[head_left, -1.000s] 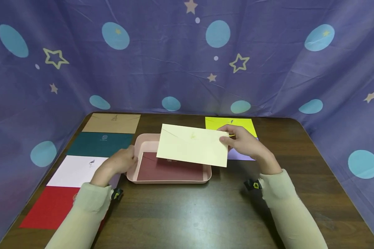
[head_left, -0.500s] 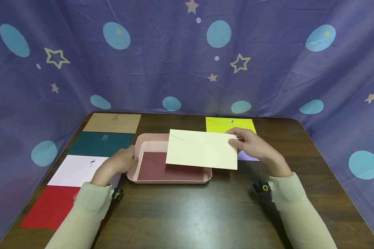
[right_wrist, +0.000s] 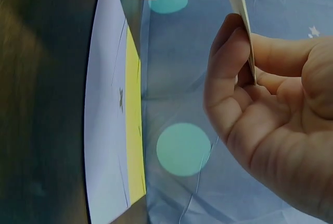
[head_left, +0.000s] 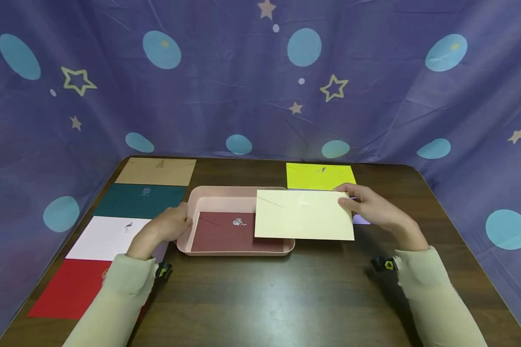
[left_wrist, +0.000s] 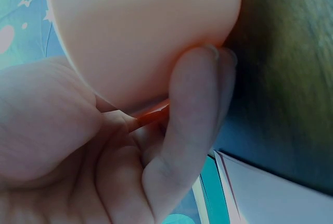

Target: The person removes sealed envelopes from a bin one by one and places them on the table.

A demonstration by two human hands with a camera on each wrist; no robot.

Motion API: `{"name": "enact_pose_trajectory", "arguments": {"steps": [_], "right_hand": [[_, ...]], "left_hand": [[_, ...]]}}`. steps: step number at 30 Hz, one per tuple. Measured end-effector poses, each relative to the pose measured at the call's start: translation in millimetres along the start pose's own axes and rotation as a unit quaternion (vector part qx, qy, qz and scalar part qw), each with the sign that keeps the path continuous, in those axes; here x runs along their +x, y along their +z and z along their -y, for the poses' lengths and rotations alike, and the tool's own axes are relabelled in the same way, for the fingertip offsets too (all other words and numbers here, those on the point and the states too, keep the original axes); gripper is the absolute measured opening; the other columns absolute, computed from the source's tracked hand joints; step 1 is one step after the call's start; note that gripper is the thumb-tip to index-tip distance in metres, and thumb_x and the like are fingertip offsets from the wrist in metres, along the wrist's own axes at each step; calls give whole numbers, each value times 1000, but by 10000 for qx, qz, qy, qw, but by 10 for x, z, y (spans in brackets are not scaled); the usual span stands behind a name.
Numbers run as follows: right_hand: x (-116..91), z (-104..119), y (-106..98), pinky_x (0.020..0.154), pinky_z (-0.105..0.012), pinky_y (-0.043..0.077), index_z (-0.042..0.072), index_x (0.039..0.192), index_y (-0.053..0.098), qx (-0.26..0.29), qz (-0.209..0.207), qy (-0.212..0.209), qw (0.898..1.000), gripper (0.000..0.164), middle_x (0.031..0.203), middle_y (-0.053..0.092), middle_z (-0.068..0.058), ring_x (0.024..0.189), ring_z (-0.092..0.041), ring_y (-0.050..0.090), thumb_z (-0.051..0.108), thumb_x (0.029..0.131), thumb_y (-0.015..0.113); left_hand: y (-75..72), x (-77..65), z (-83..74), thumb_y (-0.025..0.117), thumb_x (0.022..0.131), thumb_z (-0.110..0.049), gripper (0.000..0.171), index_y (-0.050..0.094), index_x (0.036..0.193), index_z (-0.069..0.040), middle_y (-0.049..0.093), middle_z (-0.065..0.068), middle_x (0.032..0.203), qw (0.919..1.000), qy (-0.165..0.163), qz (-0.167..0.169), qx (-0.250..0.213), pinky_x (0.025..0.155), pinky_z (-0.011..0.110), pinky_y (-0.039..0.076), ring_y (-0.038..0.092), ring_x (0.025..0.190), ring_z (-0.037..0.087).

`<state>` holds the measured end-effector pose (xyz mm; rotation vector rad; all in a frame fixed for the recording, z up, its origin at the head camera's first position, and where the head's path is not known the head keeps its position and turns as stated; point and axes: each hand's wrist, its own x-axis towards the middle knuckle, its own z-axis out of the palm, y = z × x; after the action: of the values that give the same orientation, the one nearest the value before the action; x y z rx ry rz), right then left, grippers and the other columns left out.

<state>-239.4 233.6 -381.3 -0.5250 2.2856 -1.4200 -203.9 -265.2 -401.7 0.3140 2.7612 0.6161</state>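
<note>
My right hand (head_left: 375, 207) pinches a cream envelope (head_left: 304, 214) at its right edge, thumb on top and fingers beneath. The envelope is held up over the right end of a pink tray (head_left: 219, 193) and overlaps a lavender envelope (head_left: 361, 220) behind it. In the right wrist view the cream envelope (right_wrist: 242, 15) shows edge-on between thumb and fingers. On the tray's left end, my left hand (head_left: 167, 225) grips the wall, its fingers (left_wrist: 195, 88) curled under the outside. A maroon envelope (head_left: 226, 238) with a small silver print lies inside the tray, partly covered by the cream one.
Down the table's left side lie a tan envelope (head_left: 156, 172), a dark green one (head_left: 134, 202), a white one (head_left: 104, 238) and a red one (head_left: 69, 289). A yellow envelope (head_left: 319, 177) lies at the back right. A purple star-patterned curtain (head_left: 260, 96) hangs behind the table.
My right hand has carried the cream envelope to the right and slightly nearer, uncovering more of the tray and the maroon envelope. The left hand and tray have stayed in place.
</note>
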Motion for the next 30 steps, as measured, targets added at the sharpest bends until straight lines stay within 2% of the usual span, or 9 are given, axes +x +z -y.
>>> {"name": "enact_pose_trajectory", "arguments": {"steps": [6,11,15,19,22,30], "right_hand": [[-79,-94,-97,71,-47,52,7,125,50,179,163,31,9997,28,105,56,-22,79,-37,58,21,101,51],[-126,-154,-161,70,-49,49,9,127,49,-100,107,115,9998,30,97,58,-20,76,-34,56,24,101,51],[-176,-198,-202,72,-51,45,11,127,48,-349,70,182,9992,32,90,52,-21,75,-35,51,27,100,52],[-241,-246,-244,77,-47,45,11,126,48,-302,106,238,9992,31,96,51,-20,82,-35,51,27,101,51],[-277,-287,-280,79,-47,47,9,125,48,-62,205,205,9996,29,105,53,-20,87,-34,54,24,101,50],[-342,-404,-430,72,-43,50,4,126,46,140,270,172,9994,29,106,56,-22,81,-33,56,19,102,48]], "left_hand": [[-5,-5,-2,39,99,-9,38,33,127,16,54,18,95,10000,-76,48,-32,66,38,46,53,80,27],[-6,-8,-9,39,99,-10,37,34,126,16,54,18,92,10000,-89,45,1,65,38,46,53,78,26],[-8,-8,-17,39,99,-9,35,35,123,16,54,16,88,9999,-88,49,-14,62,37,46,53,75,25],[-9,-4,-26,40,99,-9,35,35,124,16,54,16,90,9999,-108,67,-34,63,37,46,53,77,25],[-10,0,-25,40,99,-10,36,34,124,16,55,18,92,9999,-118,71,-38,64,38,46,53,78,26],[-3,0,-14,40,99,-10,36,35,124,16,55,19,93,9999,-121,48,18,65,39,47,53,78,26]]}}
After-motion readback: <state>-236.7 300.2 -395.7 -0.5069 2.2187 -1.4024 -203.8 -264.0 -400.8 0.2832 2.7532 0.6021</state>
